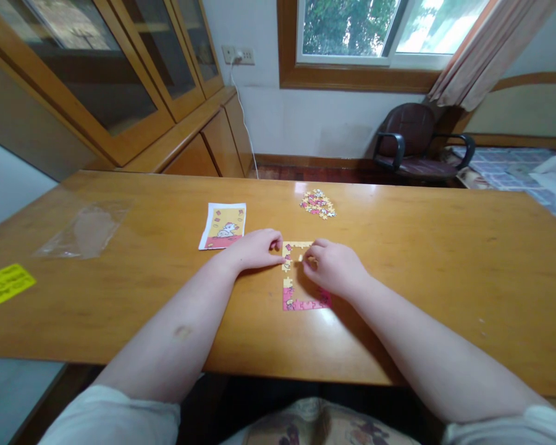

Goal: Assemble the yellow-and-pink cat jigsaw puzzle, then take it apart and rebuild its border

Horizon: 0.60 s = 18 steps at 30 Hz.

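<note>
A partly assembled jigsaw puzzle border [306, 305] lies flat on the table, yellow at the top and pink along the bottom, with a gap low on its left side. My left hand [258, 248] rests at that left side, thumb tip touching the edge pieces and curled fingers apart from the thumb. Over the frame's right part, my right hand [334, 264] pinches a small pale yellow puzzle piece [301, 258] inside the border. This hand hides much of the right side. Left of the puzzle lies the reference picture [225, 222], showing a white animal on yellow and pink.
Loose puzzle pieces [318, 204] form a pile toward the table's far edge. A clear plastic bag [92, 228] and a yellow label [7, 287] lie at the left of the wooden table [445, 259]. Beyond it stand a cabinet [167, 145] and an armchair [410, 139].
</note>
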### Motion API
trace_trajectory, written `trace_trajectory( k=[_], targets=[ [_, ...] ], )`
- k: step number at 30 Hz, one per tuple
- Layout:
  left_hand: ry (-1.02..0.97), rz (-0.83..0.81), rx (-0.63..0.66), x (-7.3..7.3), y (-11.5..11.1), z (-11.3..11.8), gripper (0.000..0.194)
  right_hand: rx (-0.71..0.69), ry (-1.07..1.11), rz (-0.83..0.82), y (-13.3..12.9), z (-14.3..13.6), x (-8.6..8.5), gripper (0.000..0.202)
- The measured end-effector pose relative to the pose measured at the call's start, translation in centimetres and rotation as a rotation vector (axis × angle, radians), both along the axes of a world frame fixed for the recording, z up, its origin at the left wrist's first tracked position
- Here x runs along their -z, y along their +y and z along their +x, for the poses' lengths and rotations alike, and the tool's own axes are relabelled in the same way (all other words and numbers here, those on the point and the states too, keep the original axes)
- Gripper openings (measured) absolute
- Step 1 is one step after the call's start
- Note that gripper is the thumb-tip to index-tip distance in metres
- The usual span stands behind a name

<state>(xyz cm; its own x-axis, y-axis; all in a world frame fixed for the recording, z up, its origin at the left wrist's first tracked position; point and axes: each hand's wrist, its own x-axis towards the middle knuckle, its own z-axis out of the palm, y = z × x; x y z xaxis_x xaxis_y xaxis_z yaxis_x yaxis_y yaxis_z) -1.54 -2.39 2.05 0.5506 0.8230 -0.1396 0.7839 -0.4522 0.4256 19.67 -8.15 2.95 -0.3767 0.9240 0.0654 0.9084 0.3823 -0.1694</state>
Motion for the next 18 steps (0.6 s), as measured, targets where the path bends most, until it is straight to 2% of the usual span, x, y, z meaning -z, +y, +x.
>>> trace_trajectory(
  k=[2,5,10,18],
  targets=[
    [0.008,0.002,0.001,0.1,0.1,0.0,0.027,-0.145,-0.009,-0.039,-0.9,-1.0,-0.1,0.030],
    [0.008,0.009,0.009,0.2,0.1,0.0,0.026,-0.240,-0.042,-0.059,-1.3,-2.0,0.1,0.031],
    [0.035,0.015,-0.008,0.1,0.0,0.1,0.024,-0.282,-0.092,-0.083,-1.0,-2.7,0.5,0.034],
    [0.034,0.023,0.011,0.1,0.1,0.2,0.030,-0.257,-0.106,-0.079,-0.9,-2.7,0.7,0.035]
  ],
)
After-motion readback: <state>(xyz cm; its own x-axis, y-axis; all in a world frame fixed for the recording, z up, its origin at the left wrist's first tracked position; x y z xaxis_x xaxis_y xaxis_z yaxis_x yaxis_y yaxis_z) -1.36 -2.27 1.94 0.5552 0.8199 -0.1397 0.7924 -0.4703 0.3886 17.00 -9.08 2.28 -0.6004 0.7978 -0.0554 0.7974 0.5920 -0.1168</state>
